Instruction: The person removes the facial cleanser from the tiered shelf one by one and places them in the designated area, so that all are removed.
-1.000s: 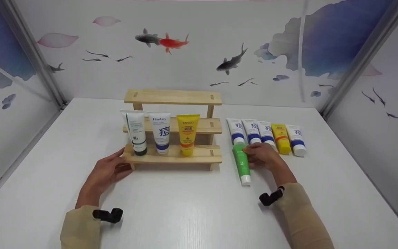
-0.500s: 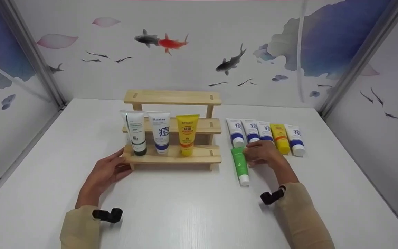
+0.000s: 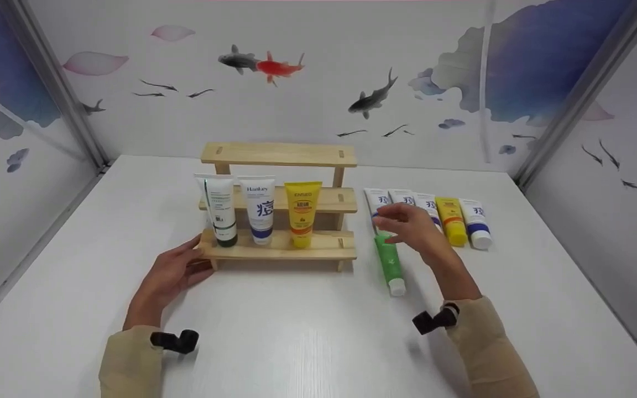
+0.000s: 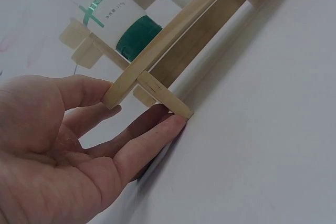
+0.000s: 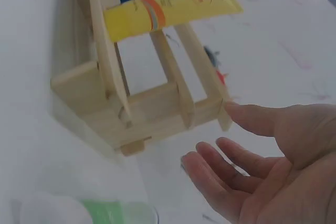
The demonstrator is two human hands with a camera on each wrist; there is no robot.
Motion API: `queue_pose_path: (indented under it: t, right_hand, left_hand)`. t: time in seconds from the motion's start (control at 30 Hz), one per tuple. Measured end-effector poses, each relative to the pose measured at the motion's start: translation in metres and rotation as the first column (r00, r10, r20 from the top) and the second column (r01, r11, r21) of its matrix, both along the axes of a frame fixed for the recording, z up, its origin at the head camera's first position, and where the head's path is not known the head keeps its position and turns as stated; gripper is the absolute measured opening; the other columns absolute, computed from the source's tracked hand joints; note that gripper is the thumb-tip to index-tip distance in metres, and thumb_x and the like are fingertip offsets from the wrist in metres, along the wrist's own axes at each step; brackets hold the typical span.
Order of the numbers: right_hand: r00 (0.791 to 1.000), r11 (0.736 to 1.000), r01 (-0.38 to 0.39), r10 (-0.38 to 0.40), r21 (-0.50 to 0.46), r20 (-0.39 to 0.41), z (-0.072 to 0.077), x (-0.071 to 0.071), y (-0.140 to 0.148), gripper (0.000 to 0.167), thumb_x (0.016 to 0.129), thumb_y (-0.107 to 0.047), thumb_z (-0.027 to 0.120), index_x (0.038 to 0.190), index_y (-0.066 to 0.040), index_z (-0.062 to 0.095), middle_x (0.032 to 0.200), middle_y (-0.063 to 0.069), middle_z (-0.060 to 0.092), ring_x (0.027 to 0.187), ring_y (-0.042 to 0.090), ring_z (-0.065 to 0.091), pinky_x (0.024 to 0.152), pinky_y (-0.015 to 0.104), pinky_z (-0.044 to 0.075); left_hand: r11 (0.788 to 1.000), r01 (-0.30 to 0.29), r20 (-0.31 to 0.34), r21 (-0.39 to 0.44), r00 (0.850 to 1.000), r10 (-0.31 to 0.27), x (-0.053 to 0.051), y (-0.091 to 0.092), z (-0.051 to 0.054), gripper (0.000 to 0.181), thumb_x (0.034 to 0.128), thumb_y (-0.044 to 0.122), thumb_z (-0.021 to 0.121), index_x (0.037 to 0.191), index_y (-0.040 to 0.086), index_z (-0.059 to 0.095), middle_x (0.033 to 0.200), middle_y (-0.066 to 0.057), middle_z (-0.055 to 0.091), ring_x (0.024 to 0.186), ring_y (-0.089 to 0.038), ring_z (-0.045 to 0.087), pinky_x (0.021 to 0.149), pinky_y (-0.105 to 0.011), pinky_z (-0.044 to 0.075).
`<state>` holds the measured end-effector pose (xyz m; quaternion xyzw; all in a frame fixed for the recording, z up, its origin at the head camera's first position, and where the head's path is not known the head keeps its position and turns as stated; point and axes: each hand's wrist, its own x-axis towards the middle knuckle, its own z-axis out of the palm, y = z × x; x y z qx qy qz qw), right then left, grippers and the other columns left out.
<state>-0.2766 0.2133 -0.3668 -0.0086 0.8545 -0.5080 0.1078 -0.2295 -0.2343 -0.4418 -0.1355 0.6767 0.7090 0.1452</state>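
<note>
three tubes (image 3: 261, 213) on one rack (image 3: 329, 198), left grip (image 3: 169, 276) around its end, six tubes (image 3: 451, 221) near half-spread, empty right grip (image 3: 415, 229)

Narrow passage between rack (image 3: 278, 154) and green tube (image 3: 390, 263)

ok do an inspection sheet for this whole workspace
Surface: white tabletop.
Job's things: pale wooden three-tier rack; standing on its lowest tier, a white tube with dark green cap, a white tube with blue band and a yellow tube; lying on the tabletop, a green tube with white cap, four white-and-blue tubes and another yellow tube.
Clutter: nothing seen.
Hands: left hand grips the rack's end; right hand, near the green tube, holds nothing.
Cables: nothing seen.
Surroundings: white walls printed with fish; grey metal posts.
</note>
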Motion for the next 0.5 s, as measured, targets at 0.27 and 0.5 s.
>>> queue_pose_path:
  t: [0.27,0.5]
  right_hand:
    - [0.987,0.995,-0.097,0.094,-0.016,-0.131,0.015,0.01,-0.034,0.056,0.095,-0.037,0.069,0.142,-0.011,0.052,0.138,0.01,0.061,0.124,0.026,0.06,0.109,0.04,0.052]
    - [0.976,0.99,-0.092,0.068,-0.11,-0.208,0.01,0.006,-0.062,0.053,0.094,-0.03,0.071,0.14,-0.012,0.054,0.138,0.009,0.061,0.131,0.025,0.055,0.114,0.043,0.047]
  left_hand:
    - [1.0,-0.003,-0.021,-0.013,1.0,0.002,0.0,0.0,0.001,0.058,0.107,0.024,0.045,0.16,0.023,0.023,0.154,-0.021,0.041,0.121,-0.018,0.059,0.104,-0.03,0.054]
    - [1.0,-0.008,-0.006,-0.015,1.0,0.008,0.0,0.001,0.002,0.056,0.1076,0.023,0.044,0.16,0.025,0.023,0.156,-0.02,0.039,0.124,-0.02,0.057,0.105,-0.031,0.054]
